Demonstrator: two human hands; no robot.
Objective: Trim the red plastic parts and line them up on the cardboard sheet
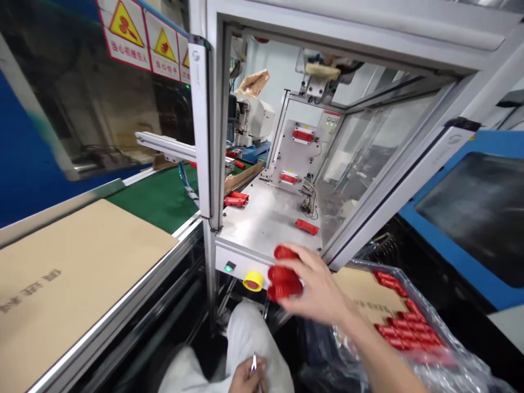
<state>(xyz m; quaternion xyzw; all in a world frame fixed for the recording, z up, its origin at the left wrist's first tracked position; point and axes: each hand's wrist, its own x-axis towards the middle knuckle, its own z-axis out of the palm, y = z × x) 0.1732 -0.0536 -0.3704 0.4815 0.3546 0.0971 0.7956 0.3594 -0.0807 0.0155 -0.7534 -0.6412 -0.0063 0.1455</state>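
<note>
My right hand (321, 286) is closed around several red plastic tubular parts (285, 281), held in front of the machine frame's lower edge and slightly blurred. Low in the view, my left hand (246, 376) rests by my knee, its fingers wrapped round a small shiny metal tool (254, 361) whose kind is not clear. Beyond the right hand, one red part (307, 226) lies on the metal worktable (262, 218). More red parts (236, 200) lie at its left side.
An aluminium frame (207, 136) surrounds the worktable. A yellow-ringed red button (253, 281) is on its front. At left run a green conveyor (159, 199) and a cardboard sheet (82, 284). A plastic-lined box (442, 327) at right holds rows of red parts and cardboard.
</note>
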